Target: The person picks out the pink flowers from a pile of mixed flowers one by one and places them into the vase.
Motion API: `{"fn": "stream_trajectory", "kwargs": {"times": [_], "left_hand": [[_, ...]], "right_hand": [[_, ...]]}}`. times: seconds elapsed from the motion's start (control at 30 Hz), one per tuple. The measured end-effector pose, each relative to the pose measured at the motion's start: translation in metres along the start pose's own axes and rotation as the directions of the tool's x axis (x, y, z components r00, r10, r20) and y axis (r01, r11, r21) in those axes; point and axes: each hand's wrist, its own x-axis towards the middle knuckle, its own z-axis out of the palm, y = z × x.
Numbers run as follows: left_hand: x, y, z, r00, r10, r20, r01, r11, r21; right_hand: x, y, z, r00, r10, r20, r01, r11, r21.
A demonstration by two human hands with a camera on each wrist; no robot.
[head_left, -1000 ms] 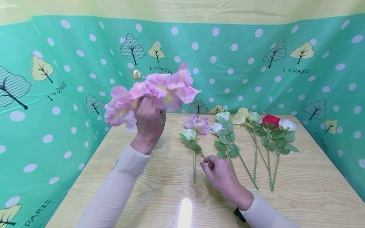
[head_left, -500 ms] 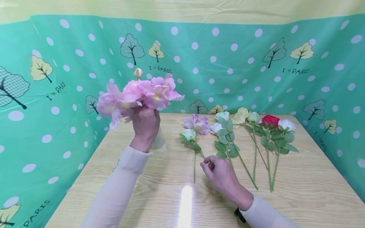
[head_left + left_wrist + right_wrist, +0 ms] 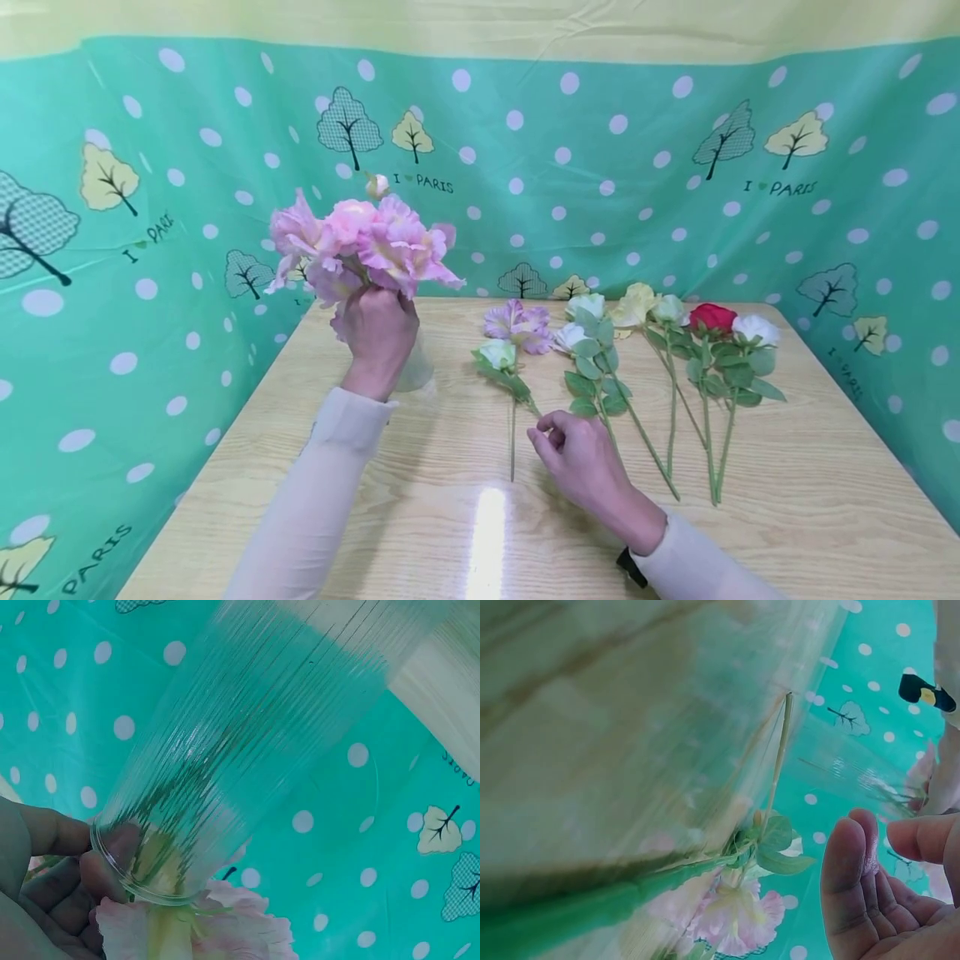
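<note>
In the head view, my left hand (image 3: 378,333) is at the mouth of a clear ribbed vase (image 3: 416,367). The left wrist view puts my thumb right at the rim of that vase (image 3: 247,742), with another fingertip showing through the glass. Pink-purple artificial flowers (image 3: 397,242) and a pale bud (image 3: 377,185) rise above the mouth, and dark stems run down inside. My right hand (image 3: 585,454) rests on the table, fingers loosely bent, beside a green-white rose (image 3: 497,355). The right wrist view shows thumb and fingers of this hand (image 3: 900,892) holding nothing.
A purple flower (image 3: 517,325) lies behind the green-white rose. Further right on the wooden table (image 3: 817,500) lie a pale blue rose (image 3: 570,336), a yellow flower (image 3: 633,306), a red rose (image 3: 712,317) and a white rose (image 3: 757,329). A green patterned curtain (image 3: 562,208) encloses the table.
The pink-purple flowers have shifted left and away, now bunched more upright over the vase. My left hand has moved slightly left and down, and more of the vase shows. My right hand has stayed put.
</note>
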Motion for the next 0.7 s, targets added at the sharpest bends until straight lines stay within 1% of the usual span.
{"fn": "stream_trajectory", "kwargs": {"times": [0.1,0.2,0.4,0.57,0.7], "left_hand": [[-0.002,-0.001,-0.001,1.000,0.019,-0.008,-0.019,1.000,-0.024],[-0.006,-0.001,-0.002,0.999,0.041,-0.017,-0.041,0.999,-0.028],[-0.016,0.000,-0.004,0.996,0.080,-0.035,-0.081,0.996,-0.043],[-0.024,0.001,-0.005,0.988,0.133,-0.083,-0.136,0.990,-0.026],[-0.031,0.003,-0.004,0.979,0.172,-0.108,-0.177,0.983,-0.041]], "right_hand": [[0.000,0.000,0.000,1.000,0.017,0.004,-0.017,1.000,0.007],[0.000,0.001,-0.001,1.000,0.031,0.004,-0.031,0.999,0.013],[0.000,0.002,-0.002,0.999,0.035,0.003,-0.035,0.999,0.014],[0.000,0.004,-0.003,0.999,0.038,0.006,-0.038,0.999,0.014],[0.000,0.005,-0.003,0.999,0.037,0.008,-0.037,0.999,0.015]]}}
